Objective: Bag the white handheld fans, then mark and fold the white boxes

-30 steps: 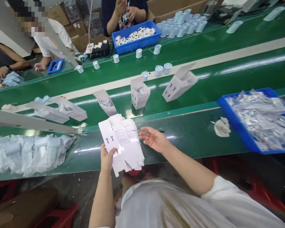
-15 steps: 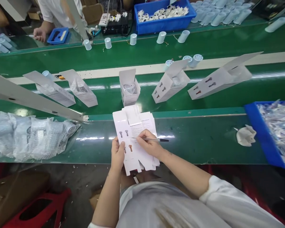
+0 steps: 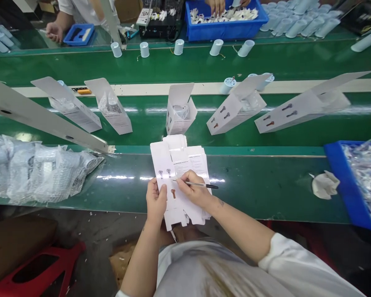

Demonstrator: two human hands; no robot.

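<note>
Your right hand (image 3: 194, 193) is closed around a pen (image 3: 200, 184), with the tip down on the top sheet of a stack of flat cartons (image 3: 181, 161), just beside the small printed icons. Your left hand (image 3: 156, 201) pinches the stack's near left edge, thumb on top and fingers underneath. The stack tilts up toward you, and its near end hangs past the edge of the green bench (image 3: 266, 185). I cannot tell whether its far end rests on the bench. Only that one-sided pinch holds the sheets, so I judge that pen pressure could fan or twist them, spoiling the mark or letting the lower cartons slip to the floor. On the conveyor belt (image 3: 148, 119) an open box (image 3: 179, 113) stands upright just past the stack's far end, where a forward shove could tip it. Bagged parts (image 3: 40, 173) lie well to your left. A crumpled white wad (image 3: 324, 185) and a blue bin (image 3: 340, 175) sit to your right, both well apart from your hands.
</note>
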